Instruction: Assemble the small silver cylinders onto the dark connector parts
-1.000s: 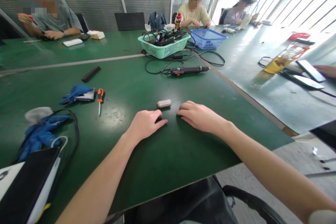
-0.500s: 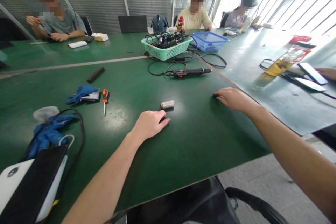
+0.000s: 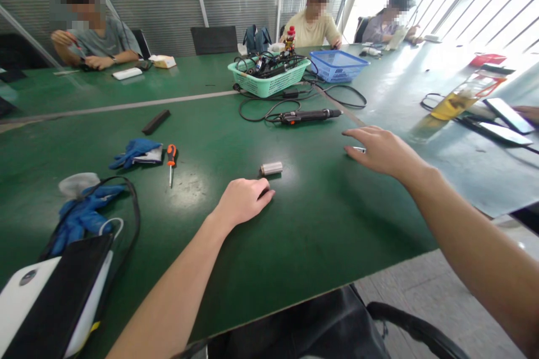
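Note:
On the green table (image 3: 303, 224), my left hand (image 3: 244, 200) rests with its thumb and forefinger slightly apart; the other fingers are mostly hidden. Just beyond its fingertips lies a short silver metal cylinder (image 3: 272, 168), not touched by the hand. My right hand (image 3: 374, 148) is raised a little at the right, thumb and fingers spread. A small shiny metal piece (image 3: 359, 150) shows between them, apparently on the table; its kind is too small to make out. Beyond both hands lies a black electric screwdriver (image 3: 309, 116) with its cable.
An orange-handled screwdriver (image 3: 170, 164), blue gloves (image 3: 137, 152) and a dark bar (image 3: 155, 122) lie left. A green basket (image 3: 269, 83) of corded tools stands beside a blue basket (image 3: 337, 67). A bottle (image 3: 457, 101) is at right. Several people sit around the table.
My right hand has lifted slightly and its thumb and fingers have spread, uncovering the small shiny piece. My left hand and the cylinder stay in place.

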{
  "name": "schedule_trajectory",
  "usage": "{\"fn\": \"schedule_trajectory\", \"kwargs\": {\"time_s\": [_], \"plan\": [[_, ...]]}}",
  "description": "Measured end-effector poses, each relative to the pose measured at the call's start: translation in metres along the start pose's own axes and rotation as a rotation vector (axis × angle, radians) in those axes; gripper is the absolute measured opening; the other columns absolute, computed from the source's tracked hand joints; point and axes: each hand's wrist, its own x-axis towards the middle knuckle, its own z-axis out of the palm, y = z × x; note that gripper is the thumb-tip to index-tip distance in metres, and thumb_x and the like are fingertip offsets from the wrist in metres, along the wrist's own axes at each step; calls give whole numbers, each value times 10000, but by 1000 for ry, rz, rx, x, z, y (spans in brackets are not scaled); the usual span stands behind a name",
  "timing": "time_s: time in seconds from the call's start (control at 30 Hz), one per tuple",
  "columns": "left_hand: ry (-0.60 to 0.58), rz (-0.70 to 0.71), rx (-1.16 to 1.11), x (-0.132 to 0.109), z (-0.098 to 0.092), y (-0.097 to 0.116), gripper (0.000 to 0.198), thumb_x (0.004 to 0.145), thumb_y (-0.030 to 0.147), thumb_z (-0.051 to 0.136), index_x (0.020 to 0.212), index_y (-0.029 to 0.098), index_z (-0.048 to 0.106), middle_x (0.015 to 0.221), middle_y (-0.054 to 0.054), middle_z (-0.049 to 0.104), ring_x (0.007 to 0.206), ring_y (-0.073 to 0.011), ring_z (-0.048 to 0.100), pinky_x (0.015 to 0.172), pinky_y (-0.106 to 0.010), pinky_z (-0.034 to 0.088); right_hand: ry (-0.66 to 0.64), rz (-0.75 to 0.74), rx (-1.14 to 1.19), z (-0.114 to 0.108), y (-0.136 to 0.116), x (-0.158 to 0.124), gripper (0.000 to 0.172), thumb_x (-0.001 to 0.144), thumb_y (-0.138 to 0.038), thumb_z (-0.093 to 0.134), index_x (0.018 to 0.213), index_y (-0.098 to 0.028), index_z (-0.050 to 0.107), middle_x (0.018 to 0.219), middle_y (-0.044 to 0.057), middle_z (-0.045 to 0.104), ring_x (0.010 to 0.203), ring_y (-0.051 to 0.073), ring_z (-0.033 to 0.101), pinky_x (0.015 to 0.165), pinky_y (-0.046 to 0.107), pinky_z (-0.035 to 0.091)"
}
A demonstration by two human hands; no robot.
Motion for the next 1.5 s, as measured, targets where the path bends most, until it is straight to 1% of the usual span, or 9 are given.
{"fn": "schedule_trajectory", "kwargs": {"time_s": [0.17,0.27,0.37,0.47,0.6,0.7,0.87,1.17,1.5], "plan": [[-9,-1,2,1,-1,0,345,1013,425,392,922,225,658,858,-35,737,748,-206,683,676,-313,445,-24,-100,63,-5,-56,25,407,967,-344,482,1289,-136,618,1190,161,680,1125,319,620,987,452,488],[-4,4,12,2,-1,-1,331,1007,404,401,924,224,665,861,-44,738,747,-210,684,680,-315,453,-13,-232,166,4,-101,39,401,972,-339,498,1306,-140,596,1222,157,656,1152,306,595,992,432,484],[13,11,34,1,-1,-1,310,994,373,413,893,218,661,836,-49,730,733,-211,680,672,-317,450,-15,-361,264,18,-142,53,473,952,-384,556,1362,-148,543,1288,157,614,1169,312,571,996,444,477],[40,-5,48,0,-1,-1,286,974,351,427,846,213,643,786,-48,712,701,-208,666,652,-320,439,-60,-391,313,31,-166,63,403,957,-359,562,1294,-139,576,1154,152,648,1080,293,591,940,432,485],[88,-54,37,-2,-2,-2,244,943,362,451,852,212,621,743,-47,693,661,-200,641,642,-319,429,-92,-391,352,34,-173,59,264,977,-331,536,1145,-149,626,1002,121,647,970,262,590,875,400,480],[104,-97,13,-2,-4,-1,207,930,367,459,920,215,599,738,-40,686,649,-199,634,616,-312,414,-114,-400,428,28,-173,43,239,972,-318,545,1142,-167,618,1000,104,638,965,251,585,865,386,483],[43,-112,7,1,-7,2,186,906,374,492,990,224,565,769,-36,696,679,-217,659,614,-311,422,-99,-366,546,24,-173,23,268,948,-285,578,1196,-189,602,1044,100,649,1021,261,581,905,407,489],[5,-69,4,3,-4,-1,148,923,333,486,976,217,562,820,-41,704,684,-202,649,612,-302,416,-39,-349,628,29,-179,17,309,919,-275,604,1210,-173,601,1082,109,653,1055,262,573,945,416,492],[-8,-65,9,5,-4,2,157,942,330,464,977,219,570,810,-33,702,688,-194,645,618,-299,409,-22,-328,671,31,-176,16,223,952,-283,571,1147,-188,622,1051,105,658,1025,254,583,918,420,502]]}}
